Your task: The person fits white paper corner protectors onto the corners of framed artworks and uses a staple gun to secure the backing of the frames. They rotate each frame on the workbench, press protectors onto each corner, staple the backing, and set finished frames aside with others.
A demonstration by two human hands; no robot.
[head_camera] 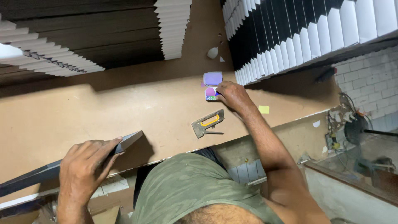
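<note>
**Inspector:** Reporting on the work in hand. The left hand [85, 164] is closing around a long dark flat panel [66, 166], thumb below and fingers pressing on top. The panel is lying at about eight o'clock on the worktable [137, 105], its pointed end facing the table's middle.

**Clerk:** And the other hand?

**Inspector:** The right hand [232, 96] is reaching out to twelve o'clock, fingers curling narrowly onto a small purple box [212, 92]. I cannot tell whether it is gripping the box or only touching it. A second purple packet [212, 78] is lying just beyond.

**Clerk:** Progress?

**Inspector:** In my judgement, early. The staple gun [208, 122], grey with a yellow handle, is lying untouched between the hands, and I am seeing no fastening on the panel.

**Clerk:** Surface?

**Inspector:** Brown hardboard, worn. A yellow slip [264, 109] is lying at two o'clock, and a pale round lump [212, 52] is sitting farther back.

**Clerk:** The room?

**Inspector:** Stacks of dark panels with white edges [315, 37] are leaning at one o'clock, more stacks [54, 62] at ten. A white brick wall [373, 79] is showing at three o'clock, with a tangle of wires and gear [346, 124] below it.
</note>
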